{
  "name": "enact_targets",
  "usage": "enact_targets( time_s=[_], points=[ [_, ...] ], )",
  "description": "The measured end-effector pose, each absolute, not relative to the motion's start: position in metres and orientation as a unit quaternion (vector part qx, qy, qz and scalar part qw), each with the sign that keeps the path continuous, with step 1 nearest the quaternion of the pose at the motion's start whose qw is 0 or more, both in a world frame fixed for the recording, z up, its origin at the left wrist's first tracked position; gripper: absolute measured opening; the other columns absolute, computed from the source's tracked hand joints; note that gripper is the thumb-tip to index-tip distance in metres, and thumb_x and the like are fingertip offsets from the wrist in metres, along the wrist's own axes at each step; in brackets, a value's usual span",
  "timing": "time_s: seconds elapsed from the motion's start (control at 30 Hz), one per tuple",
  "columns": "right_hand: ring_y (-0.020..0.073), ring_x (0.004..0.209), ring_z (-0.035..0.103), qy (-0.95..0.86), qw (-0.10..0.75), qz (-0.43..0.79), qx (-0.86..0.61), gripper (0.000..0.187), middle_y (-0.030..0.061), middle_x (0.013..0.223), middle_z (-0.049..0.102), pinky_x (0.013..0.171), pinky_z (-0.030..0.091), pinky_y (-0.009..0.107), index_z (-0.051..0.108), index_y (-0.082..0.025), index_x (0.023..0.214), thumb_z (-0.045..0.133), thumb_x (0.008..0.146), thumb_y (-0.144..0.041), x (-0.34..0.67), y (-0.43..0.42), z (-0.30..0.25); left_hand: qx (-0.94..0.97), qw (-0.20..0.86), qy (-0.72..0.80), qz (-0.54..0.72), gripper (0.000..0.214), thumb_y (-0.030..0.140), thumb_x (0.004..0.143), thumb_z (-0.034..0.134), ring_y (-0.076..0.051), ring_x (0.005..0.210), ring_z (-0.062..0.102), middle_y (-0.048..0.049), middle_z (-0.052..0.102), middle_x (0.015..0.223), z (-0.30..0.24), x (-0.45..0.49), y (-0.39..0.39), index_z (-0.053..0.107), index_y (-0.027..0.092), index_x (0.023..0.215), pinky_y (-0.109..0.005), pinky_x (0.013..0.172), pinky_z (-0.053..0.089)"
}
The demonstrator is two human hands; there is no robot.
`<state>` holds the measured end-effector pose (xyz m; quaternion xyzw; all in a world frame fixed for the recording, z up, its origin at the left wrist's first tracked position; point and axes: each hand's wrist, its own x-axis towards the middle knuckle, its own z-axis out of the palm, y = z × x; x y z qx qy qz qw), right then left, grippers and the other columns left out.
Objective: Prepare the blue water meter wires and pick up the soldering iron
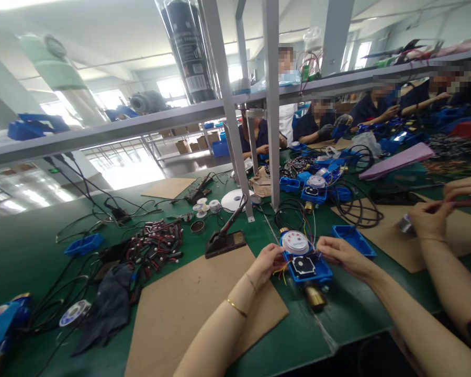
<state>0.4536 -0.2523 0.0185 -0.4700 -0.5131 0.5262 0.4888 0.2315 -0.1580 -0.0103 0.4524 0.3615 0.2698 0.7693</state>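
Observation:
A blue water meter [312,271] with a white round dial [295,242] and brass pipe ends lies on the green bench in front of me. Its blue housing holds a black square module [303,265]. My left hand [267,263] is closed, with its fingertips at the meter's left edge beside the dial. Thin yellow and red wires [283,272] stick out just below those fingers. On the other side, my right hand [339,255] pinches by the dial's right edge, where thin coloured wires reach the fingertips; the exact grip is small and partly hidden.
A soldering iron [231,219] rests in its stand left of the meter, beyond a cardboard sheet [204,293]. Many black parts with wires [160,243] are heaped further left. A blue tray [353,241] lies on the right, near a co-worker's hands [432,217]. Shelf posts [270,131] rise ahead.

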Motion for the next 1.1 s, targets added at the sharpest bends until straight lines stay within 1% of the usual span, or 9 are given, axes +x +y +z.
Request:
enact_targets(
  time_s=[0.2, 0.37, 0.47, 0.6, 0.7, 0.8, 0.97, 1.03, 1.1],
  points=[
    [0.0056, 0.048, 0.022, -0.434, 0.549, 0.534, -0.475, 0.054, -0.0083, 0.054, 0.029, 0.047, 0.014, 0.022, 0.049, -0.016, 0.078, 0.072, 0.073, -0.065, 0.445, -0.252, 0.002, 0.456, 0.769, 0.356, 0.272, 0.051, 0.049, 0.060, 0.079, -0.013, 0.065, 0.059, -0.0040, 0.061, 0.078, -0.009, 0.229, -0.159, 0.045, 0.018, 0.081, -0.024, 0.059, 0.052],
    [0.0040, 0.044, 0.021, -0.392, 0.565, 0.512, -0.515, 0.058, -0.0095, 0.050, 0.027, 0.044, 0.014, 0.020, 0.045, -0.018, 0.070, 0.075, 0.064, -0.068, 0.442, -0.250, 0.002, 0.462, 0.763, 0.357, 0.277, 0.053, 0.052, 0.059, 0.079, -0.014, 0.068, 0.059, -0.0036, 0.060, 0.078, -0.009, 0.229, -0.160, 0.045, 0.018, 0.081, -0.025, 0.061, 0.051],
    [0.0037, 0.041, 0.017, -0.379, 0.564, 0.514, -0.524, 0.056, -0.0108, 0.048, 0.023, 0.041, 0.011, 0.020, 0.045, -0.019, 0.068, 0.074, 0.063, -0.067, 0.442, -0.248, 0.003, 0.465, 0.761, 0.358, 0.276, 0.054, 0.052, 0.059, 0.080, -0.014, 0.067, 0.059, -0.0027, 0.059, 0.077, -0.008, 0.229, -0.160, 0.044, 0.019, 0.081, -0.026, 0.061, 0.052],
    [0.0052, 0.044, 0.027, -0.391, 0.588, 0.472, -0.528, 0.057, -0.0076, 0.049, 0.032, 0.043, 0.019, 0.019, 0.045, -0.018, 0.067, 0.074, 0.064, -0.068, 0.439, -0.252, 0.002, 0.468, 0.761, 0.358, 0.271, 0.055, 0.053, 0.058, 0.080, -0.015, 0.067, 0.059, -0.0024, 0.059, 0.077, -0.006, 0.228, -0.160, 0.044, 0.019, 0.081, -0.026, 0.061, 0.051],
    [0.0107, 0.049, 0.042, -0.442, 0.586, 0.402, -0.547, 0.056, -0.0017, 0.055, 0.047, 0.048, 0.035, 0.023, 0.052, -0.017, 0.072, 0.063, 0.075, -0.072, 0.438, -0.261, 0.001, 0.470, 0.762, 0.356, 0.267, 0.056, 0.054, 0.057, 0.081, -0.015, 0.067, 0.059, -0.0029, 0.060, 0.078, -0.006, 0.227, -0.160, 0.044, 0.019, 0.082, -0.026, 0.062, 0.052],
    [0.0159, 0.058, 0.053, -0.495, 0.585, 0.256, -0.590, 0.049, 0.0026, 0.065, 0.057, 0.055, 0.045, 0.028, 0.060, -0.018, 0.080, 0.056, 0.084, -0.067, 0.440, -0.273, 0.000, 0.468, 0.763, 0.356, 0.266, 0.057, 0.054, 0.057, 0.081, -0.013, 0.065, 0.059, -0.0023, 0.060, 0.077, -0.006, 0.226, -0.159, 0.043, 0.019, 0.081, -0.026, 0.062, 0.052],
    [0.0196, 0.085, 0.062, -0.654, 0.528, 0.007, -0.543, 0.017, 0.0056, 0.092, 0.065, 0.079, 0.052, 0.032, 0.067, -0.022, 0.094, 0.056, 0.095, -0.036, 0.439, -0.287, 0.008, 0.464, 0.766, 0.355, 0.269, 0.056, 0.054, 0.058, 0.081, -0.014, 0.066, 0.059, -0.0028, 0.061, 0.078, -0.006, 0.227, -0.159, 0.044, 0.019, 0.081, -0.025, 0.060, 0.052],
    [0.0195, 0.091, 0.061, -0.698, 0.496, -0.042, -0.515, 0.016, 0.0061, 0.096, 0.065, 0.083, 0.052, 0.034, 0.067, -0.023, 0.101, 0.053, 0.097, -0.029, 0.437, -0.286, 0.014, 0.464, 0.765, 0.355, 0.271, 0.056, 0.053, 0.058, 0.081, -0.014, 0.066, 0.060, -0.0029, 0.061, 0.078, -0.005, 0.227, -0.160, 0.044, 0.019, 0.082, -0.025, 0.059, 0.052],
    [0.0187, 0.088, 0.061, -0.719, 0.476, -0.078, -0.500, 0.018, 0.0063, 0.095, 0.065, 0.081, 0.051, 0.033, 0.067, -0.021, 0.101, 0.050, 0.099, -0.025, 0.435, -0.282, 0.019, 0.464, 0.764, 0.356, 0.274, 0.055, 0.053, 0.060, 0.081, -0.014, 0.066, 0.060, -0.0028, 0.061, 0.078, -0.005, 0.227, -0.161, 0.044, 0.019, 0.082, -0.025, 0.060, 0.052]
  ],
)
